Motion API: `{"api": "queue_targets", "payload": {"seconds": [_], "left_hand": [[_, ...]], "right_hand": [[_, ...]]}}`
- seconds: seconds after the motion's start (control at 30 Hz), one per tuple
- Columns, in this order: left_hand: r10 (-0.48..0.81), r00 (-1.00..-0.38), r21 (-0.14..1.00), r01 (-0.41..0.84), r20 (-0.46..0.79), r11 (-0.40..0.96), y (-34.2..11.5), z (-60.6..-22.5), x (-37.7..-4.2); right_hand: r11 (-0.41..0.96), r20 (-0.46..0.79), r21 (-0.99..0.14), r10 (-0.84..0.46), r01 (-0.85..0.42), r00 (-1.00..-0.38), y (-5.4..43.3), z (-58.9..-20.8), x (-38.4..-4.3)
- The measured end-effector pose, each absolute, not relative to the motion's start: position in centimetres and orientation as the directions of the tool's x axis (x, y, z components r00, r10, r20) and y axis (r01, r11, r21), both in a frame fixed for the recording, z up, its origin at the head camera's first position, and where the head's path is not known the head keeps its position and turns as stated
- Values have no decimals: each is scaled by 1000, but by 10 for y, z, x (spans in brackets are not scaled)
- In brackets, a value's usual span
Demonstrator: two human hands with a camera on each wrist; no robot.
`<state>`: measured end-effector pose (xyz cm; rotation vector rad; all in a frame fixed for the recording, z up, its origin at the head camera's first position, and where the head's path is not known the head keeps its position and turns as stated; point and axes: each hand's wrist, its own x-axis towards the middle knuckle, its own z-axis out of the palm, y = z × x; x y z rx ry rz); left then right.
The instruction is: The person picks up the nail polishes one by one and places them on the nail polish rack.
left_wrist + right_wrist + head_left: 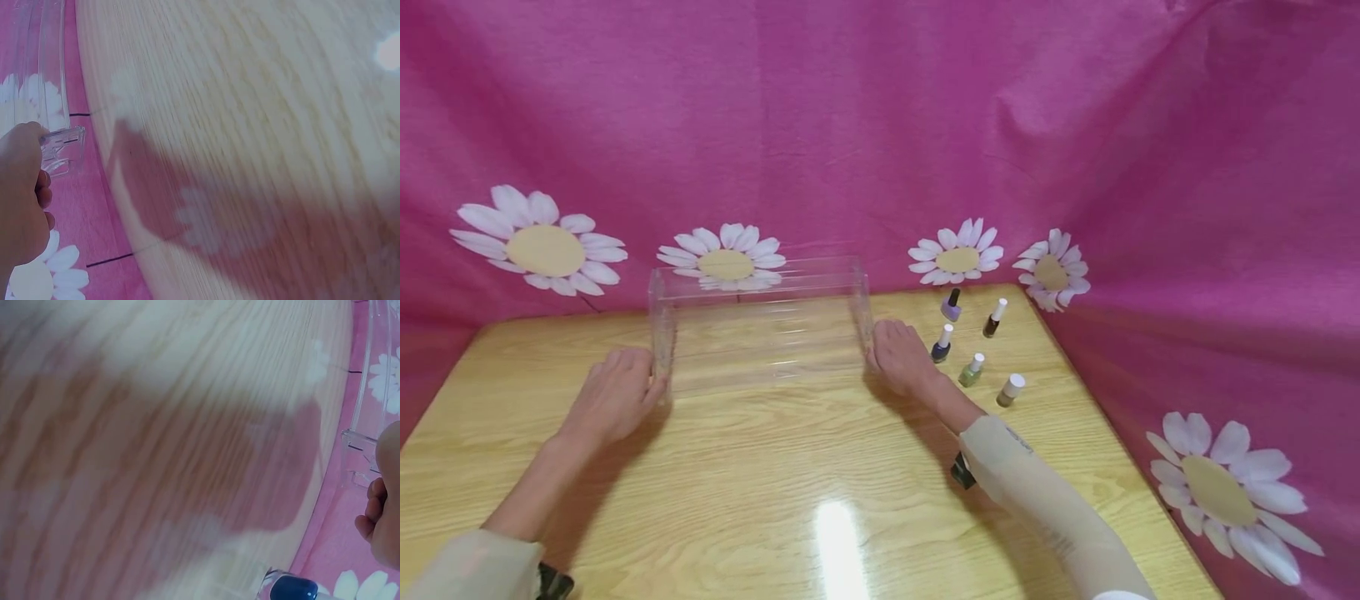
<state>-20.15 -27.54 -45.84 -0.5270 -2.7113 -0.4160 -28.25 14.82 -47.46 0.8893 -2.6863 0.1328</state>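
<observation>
A clear plastic tiered rack (763, 292) stands towards the back of the wooden table, wide and see-through. My left hand (613, 392) grips its left side panel, thumb towards the front. On the opposite end, my right hand (904, 358) holds the right side panel with fingers curled. In the left wrist view a corner of the rack (64, 147) juts out past the left hand (22, 194). The right wrist view shows the other corner of the rack (359, 440) beside the curled fingers (369, 509).
Several nail polish bottles stand right of the rack: lilac (951, 308) with a black cap, and white-capped black (992, 323), navy (940, 348), green (971, 372) and greyish (1008, 392) ones. The navy bottle is closest to my right hand. A pink daisy-print cloth (850, 125) hangs behind the table (752, 467).
</observation>
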Motion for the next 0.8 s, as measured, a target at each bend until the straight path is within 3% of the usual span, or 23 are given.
{"api": "queue_targets", "payload": {"seconds": [0.57, 0.8], "left_hand": [[335, -869, 227, 432, 366, 873, -255, -467, -211], [329, -873, 222, 423, 360, 878, -251, -471, -212]], "right_hand": [[802, 397, 38, -559, -596, -728, 169, -484, -274], [803, 360, 23, -563, -596, -744, 173, -488, -276]]}}
